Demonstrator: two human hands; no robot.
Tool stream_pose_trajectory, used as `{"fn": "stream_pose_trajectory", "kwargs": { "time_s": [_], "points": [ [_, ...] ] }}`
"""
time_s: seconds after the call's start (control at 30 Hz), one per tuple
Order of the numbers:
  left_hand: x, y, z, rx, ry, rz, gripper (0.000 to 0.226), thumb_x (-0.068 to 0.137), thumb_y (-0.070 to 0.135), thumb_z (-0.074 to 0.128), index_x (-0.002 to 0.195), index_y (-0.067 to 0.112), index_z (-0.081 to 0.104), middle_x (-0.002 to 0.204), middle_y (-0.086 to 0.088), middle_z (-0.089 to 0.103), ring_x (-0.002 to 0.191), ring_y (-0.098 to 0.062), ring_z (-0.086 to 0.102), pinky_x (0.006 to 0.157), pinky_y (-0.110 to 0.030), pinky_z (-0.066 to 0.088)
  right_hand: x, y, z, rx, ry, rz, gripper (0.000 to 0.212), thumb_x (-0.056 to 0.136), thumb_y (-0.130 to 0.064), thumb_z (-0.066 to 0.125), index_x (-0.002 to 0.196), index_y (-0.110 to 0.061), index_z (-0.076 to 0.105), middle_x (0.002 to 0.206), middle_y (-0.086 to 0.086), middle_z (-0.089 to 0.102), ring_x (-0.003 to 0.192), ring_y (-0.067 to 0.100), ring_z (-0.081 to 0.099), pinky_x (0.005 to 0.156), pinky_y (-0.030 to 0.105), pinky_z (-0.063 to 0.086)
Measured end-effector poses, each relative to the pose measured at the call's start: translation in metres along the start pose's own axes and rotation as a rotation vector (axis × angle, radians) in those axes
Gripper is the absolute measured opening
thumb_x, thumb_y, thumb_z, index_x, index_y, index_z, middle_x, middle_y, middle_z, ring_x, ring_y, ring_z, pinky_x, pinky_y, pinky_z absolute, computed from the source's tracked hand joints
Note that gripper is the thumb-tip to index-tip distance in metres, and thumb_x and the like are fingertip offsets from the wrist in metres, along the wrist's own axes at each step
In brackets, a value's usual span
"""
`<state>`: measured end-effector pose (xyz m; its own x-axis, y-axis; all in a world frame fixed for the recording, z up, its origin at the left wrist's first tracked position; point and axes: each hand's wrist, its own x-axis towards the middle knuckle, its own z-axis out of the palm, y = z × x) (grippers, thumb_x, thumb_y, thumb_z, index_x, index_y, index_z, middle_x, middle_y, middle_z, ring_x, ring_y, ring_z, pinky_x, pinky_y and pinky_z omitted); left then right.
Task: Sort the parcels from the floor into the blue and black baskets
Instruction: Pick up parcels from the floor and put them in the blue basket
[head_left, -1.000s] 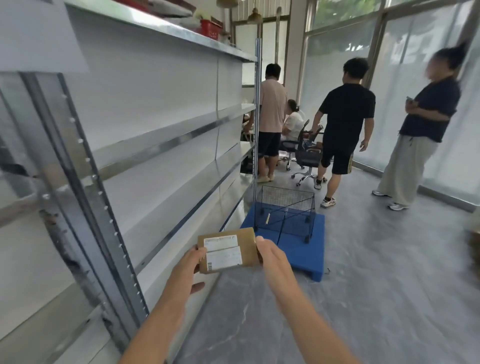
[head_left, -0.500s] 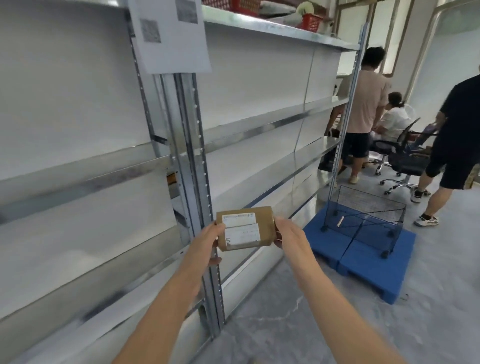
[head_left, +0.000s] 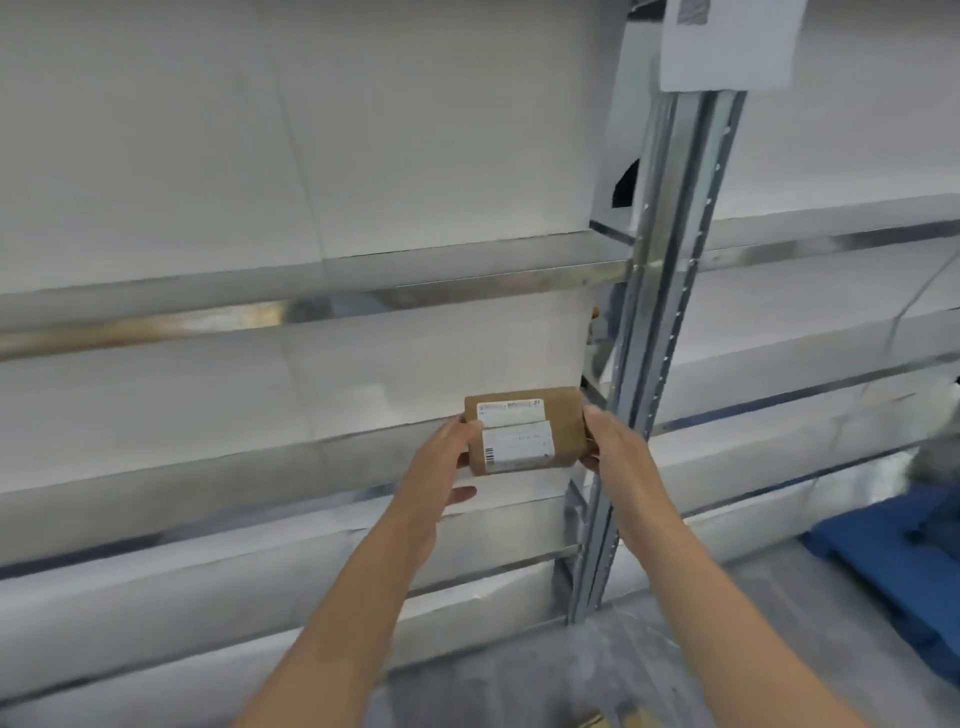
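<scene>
Since its two white labels (head_left: 517, 447) face the camera, the brown parcel (head_left: 563, 426) seems held up for reading, probably to decide its basket. Position: in the air, just left of the shelf upright (head_left: 670, 312), clear of the floor (head_left: 519, 675). Left hand (head_left: 441, 460): fingers curled round the parcel's left end. Right hand (head_left: 615, 447): fingers wrapped round its right end, overlapping the upright in view. Both forearms (head_left: 363, 597) reach forward, nearly straight. Baskets: not visible.

Both hands hold a brown parcel (head_left: 524, 430) by its ends, the left hand (head_left: 444, 457) and right hand (head_left: 615, 449) gripping it. Behind stands a metal shelf (head_left: 322, 291), with a blue pallet (head_left: 893, 561) at lower right.
</scene>
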<state>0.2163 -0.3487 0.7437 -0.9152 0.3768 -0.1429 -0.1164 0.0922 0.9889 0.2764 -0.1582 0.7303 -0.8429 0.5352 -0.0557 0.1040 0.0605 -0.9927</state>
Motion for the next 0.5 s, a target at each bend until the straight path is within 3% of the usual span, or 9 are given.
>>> {"fn": "stream_pose_trajectory", "kwargs": {
  "time_s": [0.1,0.23,0.5],
  "points": [
    [-0.024,-0.009,-0.059,-0.017,0.095,-0.017,0.029,0.104,0.045,0.051,0.122,0.036,0.071,0.115,0.012,0.076,0.115,-0.013,0.066,0.1,-0.043,0.052,-0.015,0.001,0.059,-0.013,-0.1,-0.006,0.034,0.11,-0.045,0.041,0.106,-0.027,0.07,0.113,0.001,0.071,0.114,0.021,0.064,0.113,0.047,0.047],
    [-0.064,-0.019,-0.133,-0.03,0.177,-0.012,0.049,0.085,0.059,0.051,0.125,0.039,0.07,0.119,0.015,0.074,0.117,-0.01,0.064,0.092,-0.038,0.051,-0.042,0.0,0.136,-0.035,-0.212,-0.015,0.037,0.108,-0.049,0.042,0.109,-0.025,0.07,0.113,0.004,0.071,0.113,0.025,0.064,0.11,0.052,0.049],
    [-0.139,-0.047,-0.261,-0.09,0.396,-0.048,0.052,0.081,0.059,0.051,0.123,0.037,0.071,0.122,0.011,0.073,0.12,-0.011,0.063,0.095,-0.039,0.054,-0.104,0.0,0.272,-0.076,-0.386,-0.034,0.042,0.101,-0.05,0.046,0.104,-0.016,0.071,0.11,0.01,0.072,0.112,0.033,0.064,0.108,0.055,0.05]
  ]
}}
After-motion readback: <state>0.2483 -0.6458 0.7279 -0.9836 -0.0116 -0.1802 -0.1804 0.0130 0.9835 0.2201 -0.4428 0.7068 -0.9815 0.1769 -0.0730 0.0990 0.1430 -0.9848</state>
